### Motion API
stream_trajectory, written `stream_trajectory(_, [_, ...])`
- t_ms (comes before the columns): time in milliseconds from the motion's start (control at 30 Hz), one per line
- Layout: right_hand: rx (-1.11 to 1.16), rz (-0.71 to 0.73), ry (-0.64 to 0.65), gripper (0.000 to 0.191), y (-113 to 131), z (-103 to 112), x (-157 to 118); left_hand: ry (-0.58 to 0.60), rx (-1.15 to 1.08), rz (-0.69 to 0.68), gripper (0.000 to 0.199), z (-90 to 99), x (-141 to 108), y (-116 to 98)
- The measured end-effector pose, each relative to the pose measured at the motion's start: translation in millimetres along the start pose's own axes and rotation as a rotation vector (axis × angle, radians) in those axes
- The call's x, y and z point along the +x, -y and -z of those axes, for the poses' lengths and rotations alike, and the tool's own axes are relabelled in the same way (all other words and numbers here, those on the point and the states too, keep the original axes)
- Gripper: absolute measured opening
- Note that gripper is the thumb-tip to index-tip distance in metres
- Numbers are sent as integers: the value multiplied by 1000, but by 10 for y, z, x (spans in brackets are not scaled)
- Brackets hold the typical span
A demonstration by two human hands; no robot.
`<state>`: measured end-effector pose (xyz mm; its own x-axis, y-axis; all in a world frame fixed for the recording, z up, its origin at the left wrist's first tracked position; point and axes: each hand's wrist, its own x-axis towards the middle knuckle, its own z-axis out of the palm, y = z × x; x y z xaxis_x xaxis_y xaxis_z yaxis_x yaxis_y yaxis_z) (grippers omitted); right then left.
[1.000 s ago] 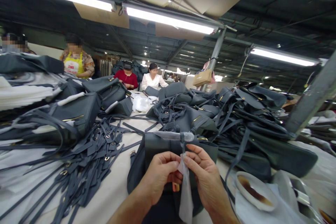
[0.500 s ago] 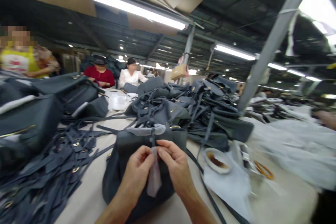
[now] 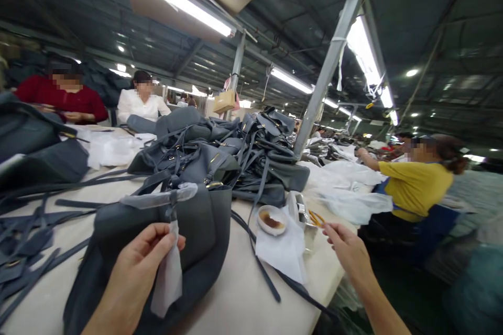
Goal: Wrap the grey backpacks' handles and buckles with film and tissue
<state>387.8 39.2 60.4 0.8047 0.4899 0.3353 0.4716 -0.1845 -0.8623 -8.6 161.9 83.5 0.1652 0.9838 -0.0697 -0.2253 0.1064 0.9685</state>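
Observation:
A dark blue-grey leather handbag (image 3: 204, 214) sits on the table before me, its top handle wrapped in clear film. My left hand (image 3: 137, 261) pinches a strip of whitish wrapping film (image 3: 168, 282) between thumb and fingers; the strip hangs down the bag's front below a narrow strap. Out to the right, my right hand (image 3: 348, 248) has its thumb and fingertips closed at the end of orange-handled scissors (image 3: 315, 217). The blades are hard to make out beside a shiny silvery object (image 3: 301, 209).
A white bowl (image 3: 272, 221) with brown residue rests on a white sheet (image 3: 283, 254). Behind lies a heap of similar bags (image 3: 220, 152); loose straps (image 3: 27, 251) lie left. Co-workers sit across the table, and one in a yellow shirt (image 3: 416, 188) is at the right.
My right hand has left the film strip and moved right to the scissors. My left hand keeps its pinch on the strip. The view has turned right.

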Motion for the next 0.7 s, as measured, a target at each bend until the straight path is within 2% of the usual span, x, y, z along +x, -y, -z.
stream_trajectory(67, [-70,-52,-26,37,-189,136,116,5,-4,23,53,5,4,6])
stream_trajectory(133, [-124,-82,-24,33,-297,174,206,21,-7,43,53,15,9,13])
stream_trajectory(367, [-225,-180,143,25,-277,-75,577,20,-32,57,55,38,47,52])
stream_trajectory(500, [-169,-223,221,28,-266,-209,617,11,-15,69,57,45,43,55])
stream_trajectory(700, [-118,-219,162,26,-414,-236,554,-35,-6,53,53,13,24,24])
